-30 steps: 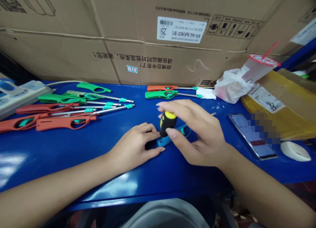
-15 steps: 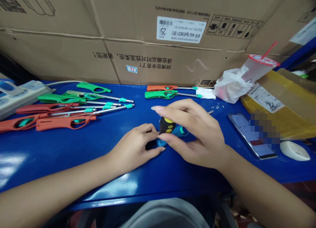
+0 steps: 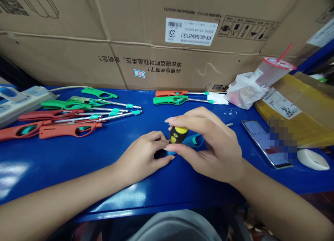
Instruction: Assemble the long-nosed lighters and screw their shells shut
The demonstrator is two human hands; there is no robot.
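Observation:
My right hand (image 3: 211, 143) grips a short screwdriver (image 3: 177, 134) with a black and yellow handle between its thumb and fingers. The screwdriver's shaft and tip are hidden. Beneath it, a blue long-neck lighter (image 3: 191, 140) with a teal trigger lies on the blue table (image 3: 146, 185), partly covered by both hands. Its metal end shows just beyond my right hand. My left hand (image 3: 148, 148) is closed around the near left end of the blue lighter, thumb on the front side and fingers curled behind.
Several red, orange and green lighters (image 3: 70, 129) lie at left, beside a white power strip (image 3: 31, 101). Orange and green lighters (image 3: 169, 100) rest at the back. Right are a phone (image 3: 266, 143), white mouse-like object (image 3: 312, 160), bagged cup (image 3: 271, 74) and yellow-taped parcel (image 3: 308, 119). Cardboard (image 3: 78, 63) stands behind.
My right hand has shifted slightly right, and the screwdriver handle leans more to the right. More of the lighter's metal end shows. My left hand stays in place.

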